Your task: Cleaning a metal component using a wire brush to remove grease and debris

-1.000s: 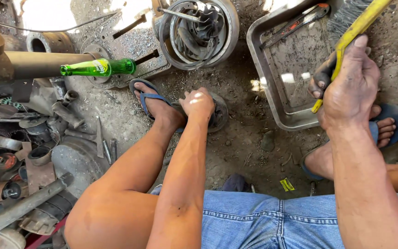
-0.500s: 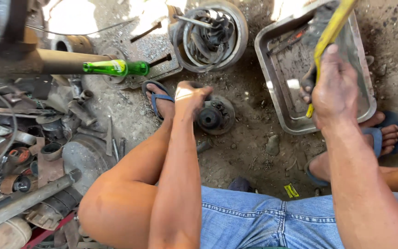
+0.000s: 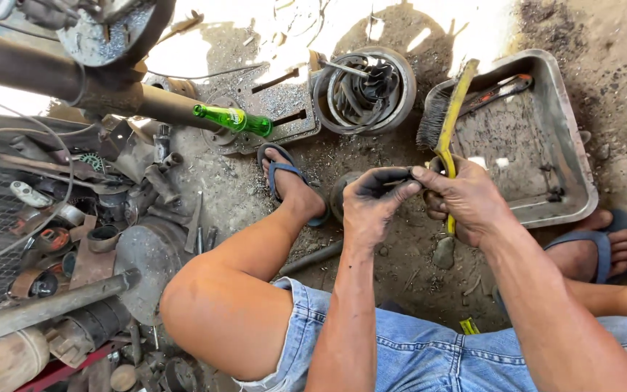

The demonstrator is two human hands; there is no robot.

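hands have met; yellow brush (image 3: 447, 138) gripped in right hand (image 3: 466, 199) fingers.

A green glass bottle (image 3: 232, 119) lies on its side on the dirt floor, its neck pointing left and its base pointing right. Around the middle of the bottle runs a small paper label (image 3: 237, 116), pale yellow with a darker mark, too small to make out further. The bottle rests just below a long rusty metal pipe (image 3: 74, 83) that crosses the upper left. No other packages, signs or screens are visible.
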